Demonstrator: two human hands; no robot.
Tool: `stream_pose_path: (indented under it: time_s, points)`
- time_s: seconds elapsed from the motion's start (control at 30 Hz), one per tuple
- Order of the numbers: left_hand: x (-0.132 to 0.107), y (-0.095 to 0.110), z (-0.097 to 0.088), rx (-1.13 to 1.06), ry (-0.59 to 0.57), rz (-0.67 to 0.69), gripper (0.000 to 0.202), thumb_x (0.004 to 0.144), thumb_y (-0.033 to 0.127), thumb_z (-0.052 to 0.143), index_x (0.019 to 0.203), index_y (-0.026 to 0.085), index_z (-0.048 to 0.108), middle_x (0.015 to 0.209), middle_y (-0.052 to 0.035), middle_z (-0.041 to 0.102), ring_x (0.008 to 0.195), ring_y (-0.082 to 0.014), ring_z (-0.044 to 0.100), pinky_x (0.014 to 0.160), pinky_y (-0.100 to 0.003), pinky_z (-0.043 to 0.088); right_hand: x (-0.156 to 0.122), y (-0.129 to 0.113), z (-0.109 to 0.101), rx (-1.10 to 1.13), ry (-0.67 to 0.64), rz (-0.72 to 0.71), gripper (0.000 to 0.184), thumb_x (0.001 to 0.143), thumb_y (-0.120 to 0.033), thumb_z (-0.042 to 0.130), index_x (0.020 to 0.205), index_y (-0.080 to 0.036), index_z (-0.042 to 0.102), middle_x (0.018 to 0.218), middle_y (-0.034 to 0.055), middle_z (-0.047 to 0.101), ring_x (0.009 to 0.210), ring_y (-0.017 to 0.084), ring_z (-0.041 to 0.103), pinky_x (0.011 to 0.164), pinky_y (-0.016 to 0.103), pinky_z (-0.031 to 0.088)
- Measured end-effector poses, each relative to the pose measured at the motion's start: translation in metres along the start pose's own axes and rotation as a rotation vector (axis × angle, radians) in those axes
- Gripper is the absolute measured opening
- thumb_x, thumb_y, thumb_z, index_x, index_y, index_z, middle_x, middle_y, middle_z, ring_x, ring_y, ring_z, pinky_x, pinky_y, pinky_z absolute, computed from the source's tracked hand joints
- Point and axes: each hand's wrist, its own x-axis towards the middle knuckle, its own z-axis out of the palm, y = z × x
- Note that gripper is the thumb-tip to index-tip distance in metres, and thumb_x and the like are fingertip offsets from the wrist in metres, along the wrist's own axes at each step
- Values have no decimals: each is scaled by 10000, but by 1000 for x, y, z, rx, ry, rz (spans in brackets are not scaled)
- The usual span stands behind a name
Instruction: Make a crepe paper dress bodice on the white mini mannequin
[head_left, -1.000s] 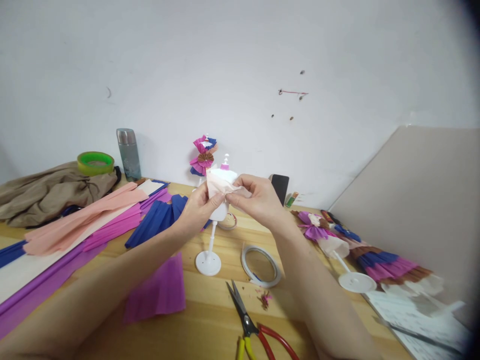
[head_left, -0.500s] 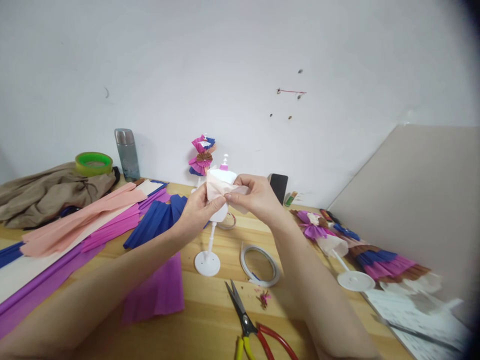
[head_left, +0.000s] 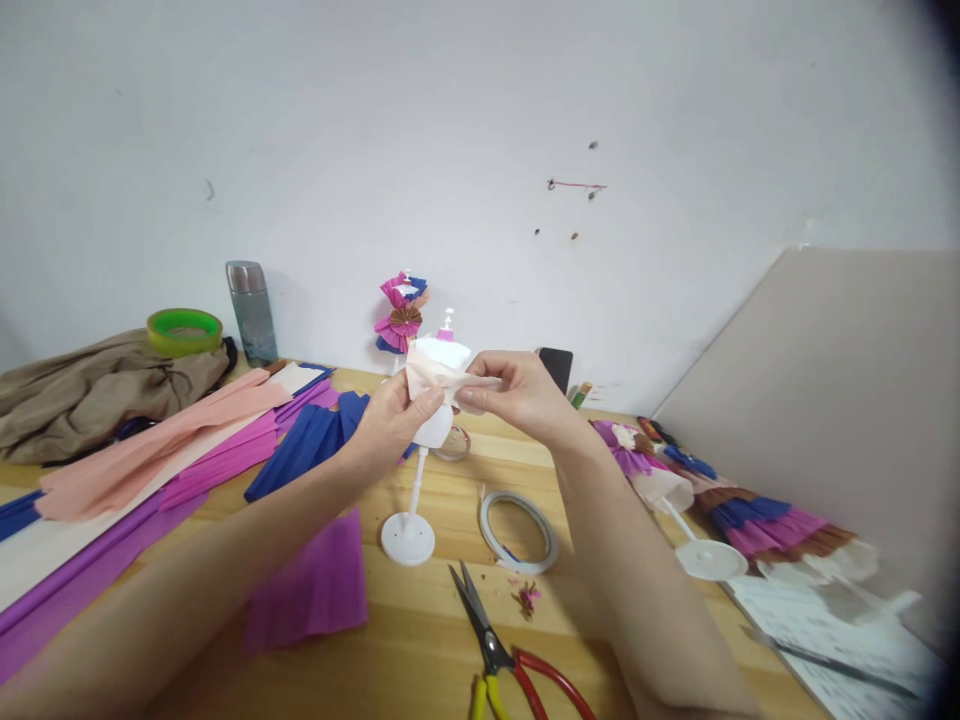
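Observation:
A small white mannequin on a round-based stand is tilted between my hands, with a pink band at its neck. A strip of cream crepe paper wraps around its chest. My left hand is closed on the paper and the mannequin's side, thumb pressed at the front. The paper's loose end is pinched between the thumb and fingers of my right hand. Behind stands another mannequin dressed in pink, blue and brown pleated paper.
Scissors with red and yellow handles lie in front, near a roll of narrow tape. Crepe paper strips cover the left side, beside a flask and green tape. Dressed mannequins lie at right.
My right hand has drawn slightly away from my left, pulling the paper's end rightward. The mannequin leans more, its base shifted a little left and nearer.

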Motion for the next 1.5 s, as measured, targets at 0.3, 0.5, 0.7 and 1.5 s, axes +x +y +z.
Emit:
stream_pose_path:
  time_s: [0.3, 0.5, 0.7, 1.5]
  points:
    - [-1, -2, 3, -194, -62, -66, 595, 738, 492, 795, 1155, 114, 604, 1028, -159, 739, 798, -243, 727, 649, -298, 548, 3, 1, 0, -62, 104, -67, 169, 675, -310, 717, 668, -165, 631, 586, -32, 555, 569, 112, 461, 567, 257, 350]
    - [-3, 5, 8, -304, -69, -91, 542, 724, 458, 817, 1084, 112, 608, 948, -150, 746, 850, -270, 724, 673, -332, 566, 3, -1, 5, -97, 143, -129, 156, 711, -297, 678, 629, -176, 622, 567, -34, 549, 582, 118, 476, 595, 261, 359]
    - [-4, 9, 8, -367, -103, -106, 529, 742, 449, 809, 1096, 110, 610, 936, -150, 743, 868, -285, 727, 719, -388, 591, 6, 6, 9, -30, 143, -106, 198, 717, -339, 677, 631, -179, 599, 598, -30, 549, 609, 123, 478, 602, 260, 364]
    - [-8, 4, 8, -279, -174, -92, 537, 790, 526, 746, 1115, 123, 601, 816, -119, 733, 733, -255, 715, 603, -326, 542, 8, 18, 9, 78, 60, -78, 209, 643, -285, 754, 640, -180, 574, 663, -37, 559, 677, 137, 534, 662, 271, 434]
